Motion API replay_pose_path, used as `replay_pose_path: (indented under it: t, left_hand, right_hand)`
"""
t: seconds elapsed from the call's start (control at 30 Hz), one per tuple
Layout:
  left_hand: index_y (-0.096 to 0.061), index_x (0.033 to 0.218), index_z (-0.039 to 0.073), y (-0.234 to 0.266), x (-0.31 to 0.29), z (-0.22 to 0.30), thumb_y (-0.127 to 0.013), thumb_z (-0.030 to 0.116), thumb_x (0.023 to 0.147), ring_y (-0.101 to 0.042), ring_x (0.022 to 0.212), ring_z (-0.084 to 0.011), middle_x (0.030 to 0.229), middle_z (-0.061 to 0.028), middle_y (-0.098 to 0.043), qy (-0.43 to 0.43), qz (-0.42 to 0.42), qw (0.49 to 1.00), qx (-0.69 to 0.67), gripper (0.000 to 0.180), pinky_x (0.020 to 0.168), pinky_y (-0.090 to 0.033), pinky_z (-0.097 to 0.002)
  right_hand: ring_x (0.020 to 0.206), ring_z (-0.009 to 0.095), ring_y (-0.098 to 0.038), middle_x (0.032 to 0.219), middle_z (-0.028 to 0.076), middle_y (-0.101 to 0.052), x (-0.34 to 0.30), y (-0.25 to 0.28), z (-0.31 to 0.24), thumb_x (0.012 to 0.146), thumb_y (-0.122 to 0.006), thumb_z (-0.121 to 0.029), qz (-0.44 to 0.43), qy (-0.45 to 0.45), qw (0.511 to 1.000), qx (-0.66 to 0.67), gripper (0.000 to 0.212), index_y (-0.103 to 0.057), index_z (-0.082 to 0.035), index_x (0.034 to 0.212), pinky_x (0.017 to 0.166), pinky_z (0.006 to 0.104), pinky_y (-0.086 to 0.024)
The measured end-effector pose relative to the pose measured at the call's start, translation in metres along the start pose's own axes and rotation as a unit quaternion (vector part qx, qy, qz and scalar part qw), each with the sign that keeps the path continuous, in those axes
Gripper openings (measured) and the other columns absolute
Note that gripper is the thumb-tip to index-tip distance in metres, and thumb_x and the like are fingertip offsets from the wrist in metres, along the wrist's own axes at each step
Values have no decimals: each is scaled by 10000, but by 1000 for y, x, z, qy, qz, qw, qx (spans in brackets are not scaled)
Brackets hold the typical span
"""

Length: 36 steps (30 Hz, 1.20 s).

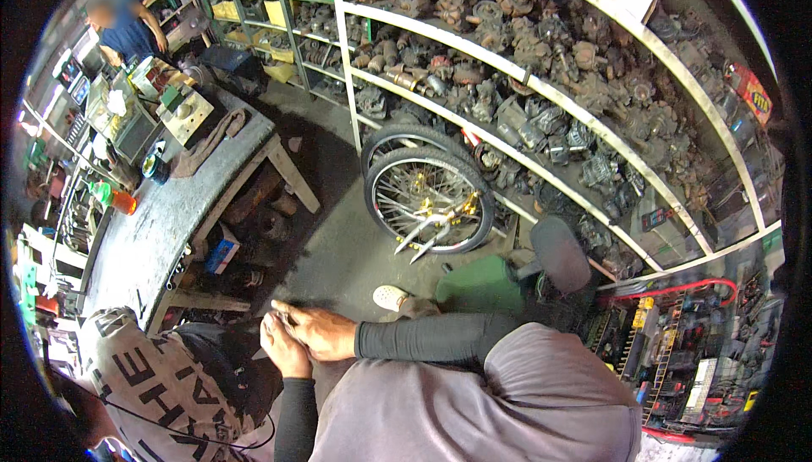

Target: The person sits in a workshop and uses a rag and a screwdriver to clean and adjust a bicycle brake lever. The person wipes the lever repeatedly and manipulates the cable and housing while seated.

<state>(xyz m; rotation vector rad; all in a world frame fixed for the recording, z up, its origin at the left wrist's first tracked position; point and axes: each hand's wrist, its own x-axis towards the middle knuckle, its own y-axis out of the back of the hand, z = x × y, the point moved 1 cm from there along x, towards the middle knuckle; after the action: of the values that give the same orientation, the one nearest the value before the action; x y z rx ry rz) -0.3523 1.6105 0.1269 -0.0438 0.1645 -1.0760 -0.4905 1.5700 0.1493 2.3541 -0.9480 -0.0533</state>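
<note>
While the left hand [284,347] and right hand [321,332] are being held together near the counter [161,229], anything clamped between cannot be told.

Long workbench [145,238]: scuffed grey top, pale legs, standing upright, ahead and left of person's left hand [283,348] and right hand [323,333], near but apart; anything between touching hands too hidden to tell.

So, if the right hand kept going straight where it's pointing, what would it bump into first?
Probably the near side of the workbench; the right hand points leftward at it, but depth is unclear, so it might pass above.
</note>
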Motion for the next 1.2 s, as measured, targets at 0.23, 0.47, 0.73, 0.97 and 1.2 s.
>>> replay_pose_path:
  t: [0.23,0.47,0.73,0.97,1.2]
  left_hand:
    - [-600,1340,-16,36,-30,38,-537,377,1159,-650,970,-173,1152,-98,-712,-158,-92,967,178,437,894,-542,-336]
    - [-704,1089,21,5,-10,1,-565,446,1081,-632,709,-391,776,-166,-600,-414,-91,809,407,447,632,-477,-497]
    - [-789,988,-2,16,6,10,-538,471,1137,-712,799,-185,853,-143,-773,-57,67,984,156,556,757,-570,-378]
    - [-699,1377,72,-6,-25,61,-381,725,1106,-659,1138,-190,1264,-63,-738,166,-75,959,-216,775,1013,-527,-364]
    - [-469,1615,33,-29,-23,33,-308,764,1089,-398,1549,-193,1665,-58,-474,48,-144,924,-351,914,1313,-247,-399]
  right_hand:
    - [1324,392,-623,1521,201,-610,-15,8,25,1073,-613,-530,11,-186,932,312,544,-705,-105,1400,1135,460,-490]
    - [1145,209,-684,1178,21,-751,-12,-9,11,986,-548,-804,-108,-242,629,731,658,-714,-190,1155,1045,436,-528]
    - [1395,259,-593,1432,213,-651,-38,46,-13,1159,-531,-397,-144,114,952,244,493,-547,-12,1465,1152,426,-503]
    - [1506,474,-434,1650,313,-359,29,45,-10,983,-606,-759,19,97,995,-4,974,-505,20,1558,1218,513,-395]
    - [862,174,-619,986,65,-667,107,29,29,1112,-640,-382,147,22,960,239,399,-626,-5,1242,825,350,-527]
